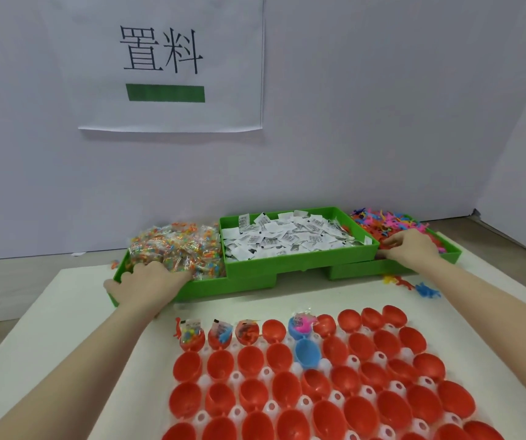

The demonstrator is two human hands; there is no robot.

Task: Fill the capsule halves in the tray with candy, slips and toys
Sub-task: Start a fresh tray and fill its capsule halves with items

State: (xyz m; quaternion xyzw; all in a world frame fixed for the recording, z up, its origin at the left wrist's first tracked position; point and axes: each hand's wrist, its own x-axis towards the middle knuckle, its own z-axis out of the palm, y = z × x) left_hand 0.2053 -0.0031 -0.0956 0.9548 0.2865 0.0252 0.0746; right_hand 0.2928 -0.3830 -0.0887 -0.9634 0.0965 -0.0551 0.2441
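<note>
Left hand (147, 282) reaches into the candy bin (172, 249), fingers curled among packets; whether it grasps one, cannot tell. Slips bin (293, 239) sits between. Right hand (409, 249) pinches at toys (392, 225) in the right bin. Tray (331, 376): back row's four filled capsule halves (191, 336), three at left and one blue. The remaining red halves look empty. Task barely begun.
</note>
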